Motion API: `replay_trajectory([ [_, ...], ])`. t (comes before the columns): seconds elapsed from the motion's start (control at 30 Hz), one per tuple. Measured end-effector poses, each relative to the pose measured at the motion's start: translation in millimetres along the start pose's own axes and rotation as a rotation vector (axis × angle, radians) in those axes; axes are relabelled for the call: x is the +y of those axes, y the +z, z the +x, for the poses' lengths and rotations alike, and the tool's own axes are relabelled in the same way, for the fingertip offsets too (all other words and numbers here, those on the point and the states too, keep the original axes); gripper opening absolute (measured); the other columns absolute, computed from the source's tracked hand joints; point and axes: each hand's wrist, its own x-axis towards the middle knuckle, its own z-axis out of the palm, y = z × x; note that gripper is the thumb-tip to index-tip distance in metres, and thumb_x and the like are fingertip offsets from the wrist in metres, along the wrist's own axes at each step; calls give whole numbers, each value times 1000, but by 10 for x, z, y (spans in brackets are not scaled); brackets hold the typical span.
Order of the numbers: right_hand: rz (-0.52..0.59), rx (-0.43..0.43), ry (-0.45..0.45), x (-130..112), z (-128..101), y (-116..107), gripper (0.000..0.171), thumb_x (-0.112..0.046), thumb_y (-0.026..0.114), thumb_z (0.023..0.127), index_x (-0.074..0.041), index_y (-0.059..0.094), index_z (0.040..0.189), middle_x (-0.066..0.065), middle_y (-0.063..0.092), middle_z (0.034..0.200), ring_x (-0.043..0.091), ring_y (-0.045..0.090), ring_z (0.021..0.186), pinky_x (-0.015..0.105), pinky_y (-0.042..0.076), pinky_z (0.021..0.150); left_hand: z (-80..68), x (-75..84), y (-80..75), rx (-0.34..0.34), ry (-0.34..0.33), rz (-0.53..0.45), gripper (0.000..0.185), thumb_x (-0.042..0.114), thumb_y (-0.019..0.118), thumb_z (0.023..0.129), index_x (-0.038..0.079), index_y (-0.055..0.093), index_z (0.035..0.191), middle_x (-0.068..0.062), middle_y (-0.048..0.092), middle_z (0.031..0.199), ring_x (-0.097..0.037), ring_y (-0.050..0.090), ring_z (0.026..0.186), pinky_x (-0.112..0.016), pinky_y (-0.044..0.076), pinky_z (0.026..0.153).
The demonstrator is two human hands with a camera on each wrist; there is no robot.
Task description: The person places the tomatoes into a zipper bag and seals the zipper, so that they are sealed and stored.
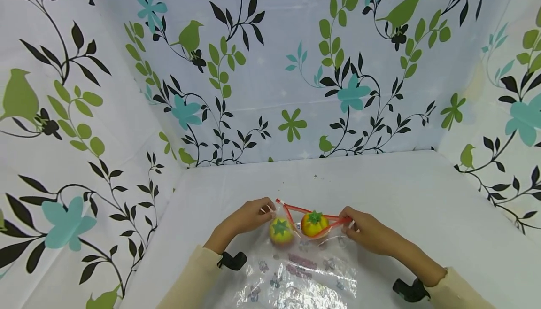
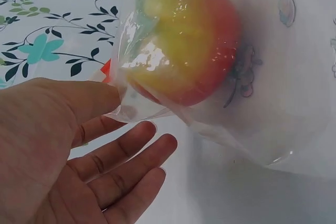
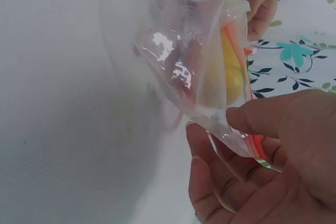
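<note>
The left hand (image 1: 256,214) and right hand (image 1: 364,230) pinch the clear zip bag (image 1: 304,285) by its top edges; hold firm, so the yellow-red fruits (image 1: 313,227) between them don't roll out.

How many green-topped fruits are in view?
2: left fruit inside the bag, beside the left hand; right fruit within its red-edged opening. Glare could hide more.

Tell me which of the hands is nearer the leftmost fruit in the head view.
Left. The left hand pinches the bag just beside the leftmost fruit; the right hand grips the opposite side, beyond the other fruit.
</note>
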Motion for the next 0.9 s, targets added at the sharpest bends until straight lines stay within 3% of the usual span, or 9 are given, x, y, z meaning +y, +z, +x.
replay_trajectory([
  [0.2, 36, 29, 10, 7, 4, 15, 30, -9, 63, 99, -14, 52, 127, 0, 63, 106, 15, 60, 88, 27, 54, 70, -62, -27, -4, 30, 7, -30, 9, 20, 60, 102, 13, 66, 102, 3, 66, 103, -17, 62, 101, -38, 51, 82],
  [0.37, 67, 70, 31, -5, -4, 18, 36, -16, 62, 101, -10, 50, 134, 0, 64, 100, 15, 61, 85, 26, 53, 69, -141, -87, -9, 78, 43, -65, 16, 22, 60, 102, 9, 69, 101, 5, 66, 94, -15, 61, 92, -36, 51, 79],
  [0.53, 100, 142, -20, -3, -1, 8, 17, -16, 63, 100, -7, 60, 114, 1, 65, 88, 21, 63, 79, 27, 52, 66, -224, -151, -15, 117, 58, -129, 22, 28, 59, 103, 9, 69, 102, 4, 66, 91, -22, 64, 88, -33, 50, 75],
  [0.67, 111, 199, -18, -2, 6, 0, 8, -18, 64, 99, -10, 64, 99, -2, 67, 85, 19, 65, 78, 27, 52, 67, -288, -174, -19, 133, 57, -216, 23, 31, 58, 103, 10, 69, 104, 3, 67, 92, -26, 64, 91, -35, 51, 78],
  [0.9, 144, 260, -12, -10, 12, -32, 4, -17, 64, 100, -13, 63, 99, 1, 68, 89, 25, 66, 81, 28, 54, 71, -422, -192, -41, 184, 85, -372, 20, 23, 56, 104, 6, 66, 105, -6, 66, 96, -39, 63, 94, -51, 52, 84],
])
